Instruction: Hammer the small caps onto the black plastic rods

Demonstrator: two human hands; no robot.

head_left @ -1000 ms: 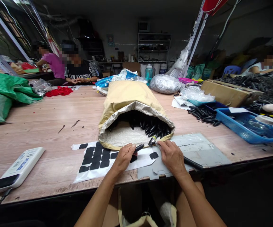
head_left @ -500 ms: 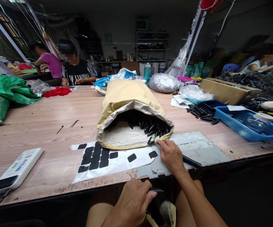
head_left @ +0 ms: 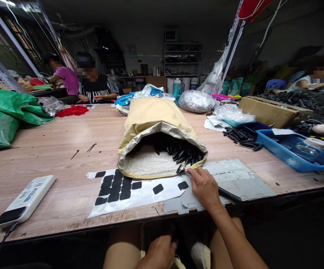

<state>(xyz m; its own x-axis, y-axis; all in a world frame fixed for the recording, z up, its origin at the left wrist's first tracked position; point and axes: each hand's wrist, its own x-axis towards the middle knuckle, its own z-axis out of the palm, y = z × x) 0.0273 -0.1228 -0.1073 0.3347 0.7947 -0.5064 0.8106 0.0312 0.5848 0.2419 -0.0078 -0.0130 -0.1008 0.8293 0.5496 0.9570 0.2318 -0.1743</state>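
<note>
My right hand [head_left: 206, 188] is closed around the neck of a small hammer [head_left: 229, 194], just behind its metal head. The dark handle lies over the grey board [head_left: 243, 179], and the head with its yellow face rests at the lip of a yellow woven sack [head_left: 159, 112]. Inside the sack's open mouth lie many slim black pieces [head_left: 184, 152]. My left hand [head_left: 162, 250] is down between my knees at another sack [head_left: 202, 255] in my lap. Its fingers are mostly hidden in shadow, so what they hold does not show.
Black rounded-square pads [head_left: 117, 188] stick to a white sheet left of the board. A white device [head_left: 25, 201] with a cable lies at the left. On the right are a blue tray [head_left: 290, 153] and a cardboard box [head_left: 271, 110]. A co-worker [head_left: 97, 87] sits across the table.
My left hand has dropped from the table edge into the lap, and the black piece it held is out of sight. My right hand still holds the hammer. The view has tilted up slightly.
</note>
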